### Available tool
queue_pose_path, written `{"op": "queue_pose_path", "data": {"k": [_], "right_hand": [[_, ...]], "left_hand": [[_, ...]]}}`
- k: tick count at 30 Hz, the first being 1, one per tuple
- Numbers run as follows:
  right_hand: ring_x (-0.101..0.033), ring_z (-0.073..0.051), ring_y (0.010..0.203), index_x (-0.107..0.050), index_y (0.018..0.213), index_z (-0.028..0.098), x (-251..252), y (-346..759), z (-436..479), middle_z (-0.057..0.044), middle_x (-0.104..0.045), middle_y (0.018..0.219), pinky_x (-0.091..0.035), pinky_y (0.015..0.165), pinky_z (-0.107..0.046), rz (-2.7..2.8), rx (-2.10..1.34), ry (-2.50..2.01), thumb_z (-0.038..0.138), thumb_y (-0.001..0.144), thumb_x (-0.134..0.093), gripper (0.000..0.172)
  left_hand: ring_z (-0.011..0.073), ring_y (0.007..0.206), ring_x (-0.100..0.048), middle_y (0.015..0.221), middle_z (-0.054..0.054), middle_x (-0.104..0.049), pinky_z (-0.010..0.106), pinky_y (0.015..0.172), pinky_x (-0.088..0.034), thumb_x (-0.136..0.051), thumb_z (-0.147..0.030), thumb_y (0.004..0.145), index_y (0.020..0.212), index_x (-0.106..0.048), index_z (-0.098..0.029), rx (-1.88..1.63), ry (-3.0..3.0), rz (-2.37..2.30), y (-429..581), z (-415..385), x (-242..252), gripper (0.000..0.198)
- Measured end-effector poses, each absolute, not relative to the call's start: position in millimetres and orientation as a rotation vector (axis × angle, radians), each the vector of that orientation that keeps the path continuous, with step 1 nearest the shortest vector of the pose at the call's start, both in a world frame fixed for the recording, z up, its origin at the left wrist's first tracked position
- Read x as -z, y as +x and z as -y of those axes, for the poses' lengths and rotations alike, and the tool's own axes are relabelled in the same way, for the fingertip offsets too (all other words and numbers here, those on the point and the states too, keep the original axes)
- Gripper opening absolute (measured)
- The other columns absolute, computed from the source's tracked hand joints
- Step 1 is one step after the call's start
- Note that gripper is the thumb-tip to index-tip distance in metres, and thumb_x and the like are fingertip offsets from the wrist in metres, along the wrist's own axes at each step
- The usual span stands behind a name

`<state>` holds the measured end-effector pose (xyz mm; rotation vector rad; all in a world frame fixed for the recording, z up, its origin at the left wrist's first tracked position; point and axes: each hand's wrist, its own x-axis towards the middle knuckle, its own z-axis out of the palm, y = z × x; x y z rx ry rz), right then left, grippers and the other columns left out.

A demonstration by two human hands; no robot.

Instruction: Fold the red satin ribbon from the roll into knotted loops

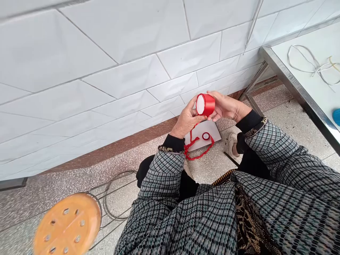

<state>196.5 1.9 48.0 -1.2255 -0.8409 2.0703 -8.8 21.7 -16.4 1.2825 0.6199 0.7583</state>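
A red ribbon roll [209,103] with a white round end is held up between my two hands, in front of the tiled wall. My left hand [188,118] grips it from the left, the thumb under its lower edge. My right hand [224,105] holds its right side, fingers behind and below it. Under the hands, a white board [214,131] lies on the floor, with a small red spool [205,136] on it. Red braided cord [202,154] loops over the board and onto the floor.
A metal-framed table [285,75] stands at the right, with white cable [302,69] and a blue object [336,117] on it. An orange stool [69,223] with wire legs is at the lower left. White wall tiles [132,78] run close ahead.
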Motion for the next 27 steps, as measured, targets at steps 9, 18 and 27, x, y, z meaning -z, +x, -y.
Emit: {"op": "queue_pose_path", "data": {"k": [9, 18, 27], "right_hand": [[-0.081, -0.017, 0.089, -0.067, 0.135, 0.029, -56, 194, 12, -0.004, -0.082, 0.111, -0.067, 0.069, -0.024, 0.918, -1.747, -1.106, 0.054, 0.1, -0.08, 0.045], [-0.077, -0.014, 0.079, -0.065, 0.135, 0.029, -48, 181, 11, -0.001, -0.08, 0.1, -0.065, 0.065, -0.021, 0.949, -1.671, -1.092, 0.051, 0.094, -0.085, 0.05], [-0.072, -0.011, 0.073, -0.064, 0.127, 0.027, -50, 172, 8, 0.002, -0.076, 0.097, -0.065, 0.063, -0.02, 0.946, -1.615, -1.102, 0.04, 0.09, -0.088, 0.046]], "left_hand": [[0.006, 0.042, -0.034, 0.065, -0.008, -0.056, 0.028, 0.045, -0.028, -0.101, -0.051, 0.074, 0.151, -0.063, -0.031, -0.751, 1.133, -0.755, -8, -23, 4, 0.087], [0.005, 0.042, -0.028, 0.061, -0.011, -0.05, 0.029, 0.046, -0.024, -0.102, -0.059, 0.069, 0.14, -0.066, -0.03, -0.799, 1.092, -0.715, -3, -21, 5, 0.085], [0.005, 0.041, -0.031, 0.063, -0.01, -0.055, 0.028, 0.046, -0.027, -0.098, -0.058, 0.076, 0.132, -0.068, -0.029, -0.84, 1.087, -0.745, 3, -19, 3, 0.07]]}}
